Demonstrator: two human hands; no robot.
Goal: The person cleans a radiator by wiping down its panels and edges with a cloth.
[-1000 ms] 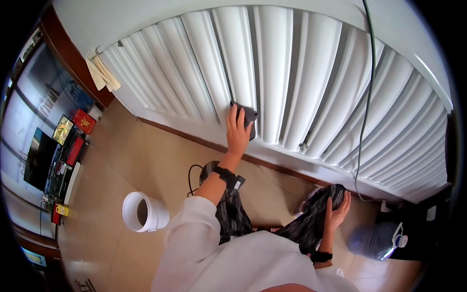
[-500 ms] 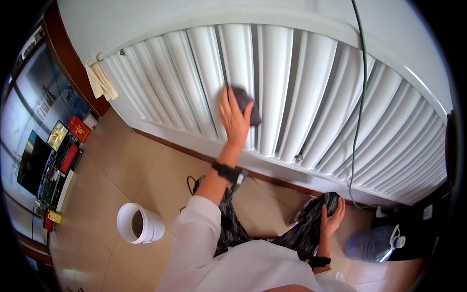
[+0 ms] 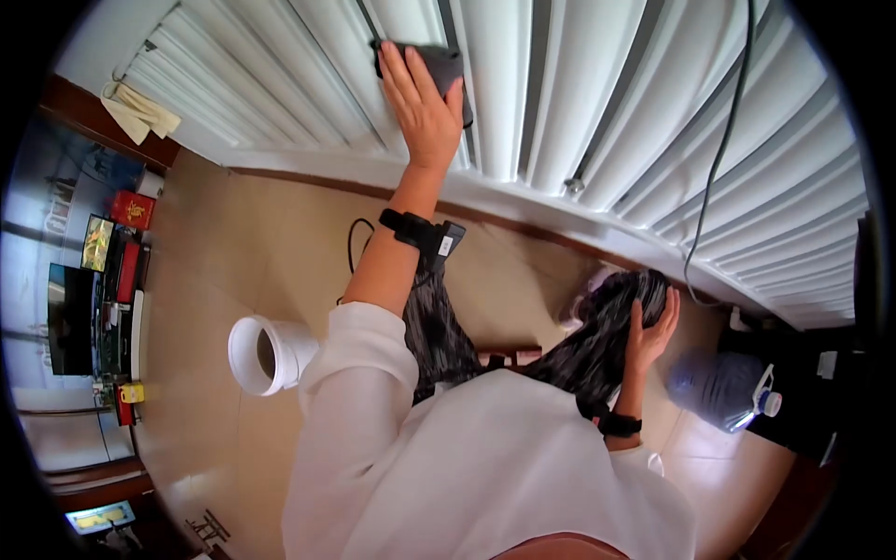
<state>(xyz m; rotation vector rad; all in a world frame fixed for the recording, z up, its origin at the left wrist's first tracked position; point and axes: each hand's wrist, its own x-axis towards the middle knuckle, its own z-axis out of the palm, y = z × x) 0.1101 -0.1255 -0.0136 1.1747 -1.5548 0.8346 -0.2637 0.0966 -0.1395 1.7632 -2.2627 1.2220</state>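
Observation:
My left hand [image 3: 425, 121] lies with its fingers over a dark grey cloth [image 3: 439, 65], holding it against the white radiator [image 3: 499, 103]. The thumb is at the cloth's right edge, and part of the cloth is hidden under the fingers. My right hand [image 3: 653, 331] rests on my right knee [image 3: 627, 294], clad in dark patterned trousers. Its thumb stands apart from the fingers, and nothing shows in it. Black straps sit on both wrists, with a small device [image 3: 443, 245] on the left one.
A white bucket [image 3: 303, 350] with murky contents stands on the tiled floor to the left. A large water bottle [image 3: 714, 387] lies at the right. A dark cable [image 3: 723, 149] hangs before the radiator. A pale cloth [image 3: 140, 112] hangs at its left end.
The view has tilted downward, so the radiator appears higher. My left hand and the dark cloth have shifted slightly left across the radiator. My right hand stays on the knee.

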